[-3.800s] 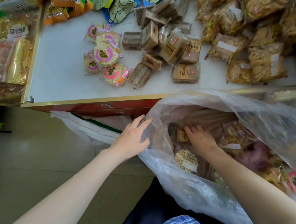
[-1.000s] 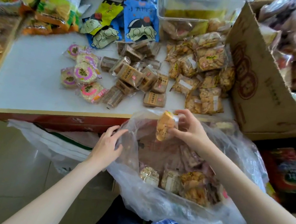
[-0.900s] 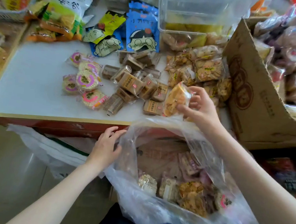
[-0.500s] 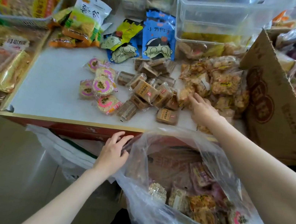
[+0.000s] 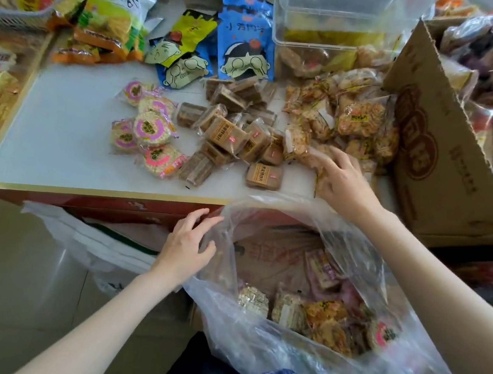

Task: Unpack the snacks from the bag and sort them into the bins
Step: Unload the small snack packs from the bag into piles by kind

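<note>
**Orange-crisp packet dropped on its pile; right hand heading back to the bag**

The clear plastic bag (image 5: pixel 294 347) sits low and near, in front of the table edge, its mouth open. A layer of wrapped snacks (image 5: pixel 318 316) is visible at its bottom: pale rice cakes, orange crisps, a pink-ringed disc at the right.

A second ago the right hand (image 5: pixel 343 182) was lifting an orange-crisp packet out of the bag; half a second ago it lay flat on the orange-crisp pile (image 5: pixel 342 118) at the far right of the table (image 5: pixel 62 127). Now the packet is no longer in its grip: the fingers are loosely spread with nothing visibly held, over the near edge of that pile. Whether the fingertips touch the nearest packets I cannot tell through the wrapping.

The left hand (image 5: pixel 189 242) has kept its place throughout, thumb and fingers pinching the left rim of the bag to hold it open.

So one more packet has joined its kind, and I judge the next reach goes back into the bag.

Left of the crisps lie the brown square packets (image 5: pixel 234 133), then the pink-ringed rice cakes (image 5: pixel 147 133). Clear bins (image 5: pixel 335 11) stand stacked at the far side, a cardboard box (image 5: pixel 437 145) to the right.
</note>
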